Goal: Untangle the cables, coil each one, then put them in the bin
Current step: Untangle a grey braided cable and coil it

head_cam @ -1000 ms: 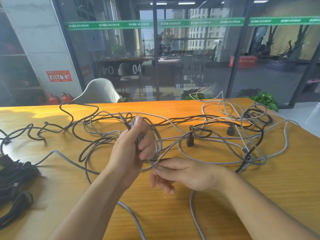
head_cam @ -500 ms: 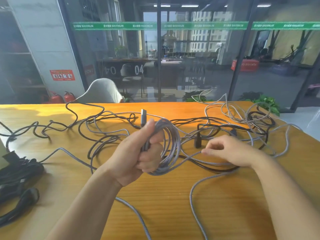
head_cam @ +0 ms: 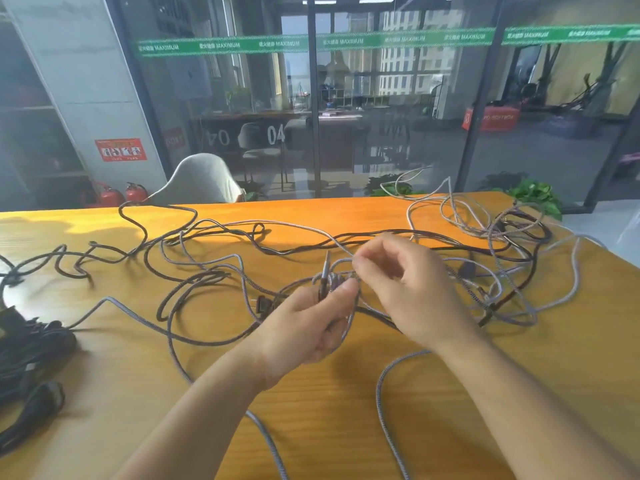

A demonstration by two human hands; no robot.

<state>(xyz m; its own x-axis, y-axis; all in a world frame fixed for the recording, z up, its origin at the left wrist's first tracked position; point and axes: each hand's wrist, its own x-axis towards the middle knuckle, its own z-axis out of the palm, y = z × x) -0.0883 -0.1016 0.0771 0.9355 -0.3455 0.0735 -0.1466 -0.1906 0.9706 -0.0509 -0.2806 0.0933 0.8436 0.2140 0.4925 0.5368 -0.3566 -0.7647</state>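
My left hand [head_cam: 304, 327] has its fingers curled around a small coil of the gray braided cable [head_cam: 337, 289], and the metal plug [head_cam: 325, 268] stands up above my thumb. My right hand [head_cam: 408, 292] pinches the same cable between thumb and forefinger, just above the coil, close to the left thumb.

I judge that I am in the coiling step: one cable is partly wound, and its loose part [head_cam: 388, 382] runs over the table [head_cam: 346, 427] toward me. The other cables [head_cam: 502, 244] lie tangled on the far right and across the middle. I see no bin in this view. The next move, I think, is to lay this new loop into the left hand and then pull more loose length, without dragging the tangle.

Half a second ago my right hand was apart from the coil, out to the right; now it has come to the left hand with a new loop.
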